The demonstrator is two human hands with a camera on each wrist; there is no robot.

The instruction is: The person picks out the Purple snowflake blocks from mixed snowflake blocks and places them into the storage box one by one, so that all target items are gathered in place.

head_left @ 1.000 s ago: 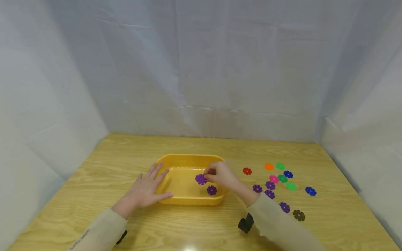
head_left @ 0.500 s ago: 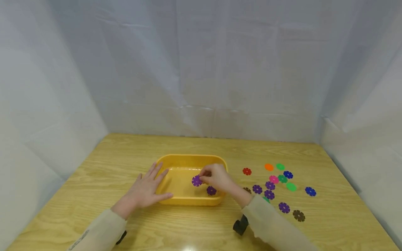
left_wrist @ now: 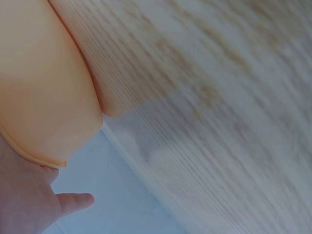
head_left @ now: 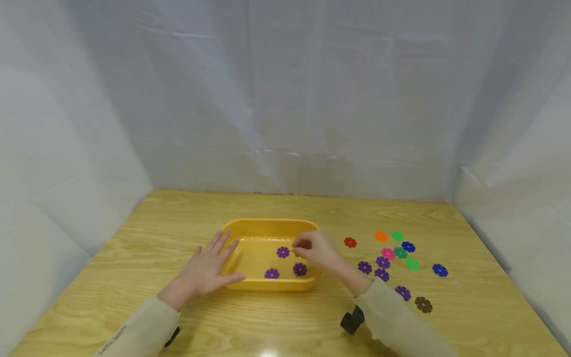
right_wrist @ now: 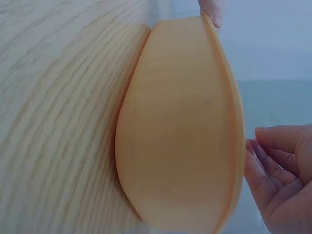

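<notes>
The left hand (head_left: 206,271) lies flat on the wooden table (head_left: 134,238), fingers straight and spread, its fingertips touching the near left wall of the yellow tray (head_left: 267,225); it holds nothing. The right hand (head_left: 317,249) hovers over the right side of the tray with fingers loosely curled toward the thumb; the right wrist view shows those fingers (right_wrist: 273,170) relaxed and empty beside the tray's rim, so it grips nothing. Three purple flower discs lie flat on the tray floor: one (head_left: 283,252) just beside the right fingertips, one (head_left: 271,273) near the front wall, and one (head_left: 300,269) partly under the hand. More discs of many colours lie scattered on the table to the right, among them a red one (head_left: 350,242), an orange one (head_left: 381,236), a blue one (head_left: 439,270) and a brown one (head_left: 423,304). The discs look thin, light and stiff, likely hard plastic with notched edges, so they should be awkward to lift from a flat surface; a fingertip pinch at opposite edges, or sliding a nail under a notch, seems the best hold. The tray looks like smooth, light plastic that could skid if pushed.
</notes>
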